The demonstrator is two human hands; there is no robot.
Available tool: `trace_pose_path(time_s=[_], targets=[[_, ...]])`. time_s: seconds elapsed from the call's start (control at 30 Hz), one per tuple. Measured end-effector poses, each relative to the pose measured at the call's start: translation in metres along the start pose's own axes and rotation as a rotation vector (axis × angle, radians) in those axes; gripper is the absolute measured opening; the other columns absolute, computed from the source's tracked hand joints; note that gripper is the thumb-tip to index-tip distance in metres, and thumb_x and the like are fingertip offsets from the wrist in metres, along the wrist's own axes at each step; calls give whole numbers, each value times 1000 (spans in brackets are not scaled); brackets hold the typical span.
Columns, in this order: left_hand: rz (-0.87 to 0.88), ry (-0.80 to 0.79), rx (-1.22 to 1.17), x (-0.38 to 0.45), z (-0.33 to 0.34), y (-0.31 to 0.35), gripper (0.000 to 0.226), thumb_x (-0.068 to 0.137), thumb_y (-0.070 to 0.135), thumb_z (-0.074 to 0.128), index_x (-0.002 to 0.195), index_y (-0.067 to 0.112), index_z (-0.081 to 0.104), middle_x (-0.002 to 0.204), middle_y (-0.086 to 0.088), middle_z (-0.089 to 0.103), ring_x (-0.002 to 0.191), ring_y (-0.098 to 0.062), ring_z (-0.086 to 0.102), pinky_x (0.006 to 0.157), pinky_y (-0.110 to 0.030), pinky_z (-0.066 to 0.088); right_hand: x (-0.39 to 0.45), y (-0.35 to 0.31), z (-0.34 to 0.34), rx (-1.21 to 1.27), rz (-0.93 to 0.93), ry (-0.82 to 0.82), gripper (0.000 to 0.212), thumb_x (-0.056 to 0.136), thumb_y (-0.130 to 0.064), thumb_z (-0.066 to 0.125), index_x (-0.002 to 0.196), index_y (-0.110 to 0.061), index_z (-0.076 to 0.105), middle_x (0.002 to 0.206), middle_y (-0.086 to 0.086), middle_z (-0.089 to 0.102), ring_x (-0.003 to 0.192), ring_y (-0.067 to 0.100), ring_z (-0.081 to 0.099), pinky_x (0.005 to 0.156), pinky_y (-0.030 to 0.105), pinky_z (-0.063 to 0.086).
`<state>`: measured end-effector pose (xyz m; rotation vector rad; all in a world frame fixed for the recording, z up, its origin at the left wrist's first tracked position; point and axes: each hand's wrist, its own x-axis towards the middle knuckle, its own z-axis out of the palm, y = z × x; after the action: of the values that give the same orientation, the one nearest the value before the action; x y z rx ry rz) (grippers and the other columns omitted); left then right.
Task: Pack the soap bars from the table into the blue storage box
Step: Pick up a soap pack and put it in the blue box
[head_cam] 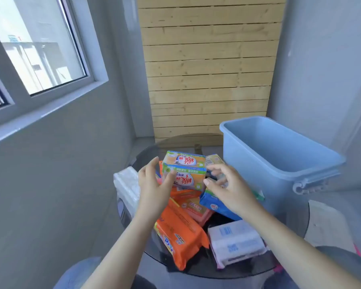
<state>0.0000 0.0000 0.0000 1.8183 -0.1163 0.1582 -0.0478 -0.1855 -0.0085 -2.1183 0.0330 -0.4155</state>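
Observation:
A twin pack of orange-and-green soap bars [186, 171] sits raised above a pile of packs on the round glass table [143, 159]. My left hand [154, 188] grips its left end, thumb across the front. On the other end, my right hand [227, 188] pinches with forefinger and thumb. The blue storage box [279, 176] stands open on the table just right of my hands; what is inside it is hidden. Loose in the pile are an orange pack [179, 236], a pink pack [196, 209], a blue pack [215, 204], a white pack [236, 240] and a yellowish pack [214, 159].
A white foam block [126, 184] lies at the table's left edge. A grey wall with a window [40, 49] stands on the left, and a wooden slat panel [208, 69] stands behind the table. The box's latch handle [308, 183] juts toward me.

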Motion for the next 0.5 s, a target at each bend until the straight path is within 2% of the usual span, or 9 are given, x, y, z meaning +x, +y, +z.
trace_pose_path(time_s=[0.07, 0.13, 0.2, 0.27, 0.33, 0.43, 0.5], targets=[[-37, -77, 50, 11, 1, 2, 56, 92, 36, 59, 144, 28, 40, 135, 11, 36, 118, -4, 45, 101, -33, 44, 14, -2, 3, -5, -23, 24, 36, 82, -28, 68, 117, -24, 57, 105, -19, 46, 85, -10, 57, 68, 2, 44], [-91, -191, -10, 21, 1, 2, 37, 92, 37, 58, 129, 39, 53, 132, 9, 55, 115, -9, 58, 101, -39, 48, 26, 0, 7, -29, -61, 15, 43, 80, -24, 71, 120, -18, 57, 109, -17, 42, 101, -13, 51, 76, 5, 46], [-136, -247, -63, 26, 3, 0, 17, 93, 36, 58, 105, 48, 58, 112, 7, 72, 102, -13, 69, 94, -46, 54, 39, 4, 10, -87, -69, -2, 49, 78, -27, 73, 123, -18, 56, 121, -9, 40, 120, 1, 45, 93, 22, 48], [-137, -228, -100, 30, 5, -3, 18, 94, 33, 57, 106, 45, 60, 106, 6, 75, 98, -15, 72, 91, -47, 55, 51, 7, 12, -159, -55, -47, 55, 75, -34, 75, 125, -23, 53, 135, -6, 37, 129, 8, 37, 104, 29, 40], [-144, -192, -115, 32, 5, -6, 25, 95, 28, 56, 119, 34, 62, 108, 3, 75, 98, -18, 72, 90, -49, 55, 63, 6, 14, -183, -49, -133, 59, 74, -41, 74, 127, -31, 50, 140, -13, 35, 129, 1, 33, 103, 21, 34], [-137, -153, -81, 35, 3, -7, 26, 94, 25, 58, 119, 25, 67, 101, 0, 77, 93, -21, 73, 85, -50, 58, 76, -3, 17, -156, -75, -259, 62, 70, -45, 76, 125, -35, 49, 120, -32, 39, 105, -28, 36, 84, -4, 28], [-157, -139, -101, 37, 3, -7, 18, 92, 25, 61, 105, 29, 73, 92, -1, 79, 89, -24, 74, 79, -51, 59, 81, -5, 16, -170, -84, -266, 62, 66, -45, 79, 122, -36, 52, 111, -29, 48, 99, -25, 40, 80, -1, 34]])
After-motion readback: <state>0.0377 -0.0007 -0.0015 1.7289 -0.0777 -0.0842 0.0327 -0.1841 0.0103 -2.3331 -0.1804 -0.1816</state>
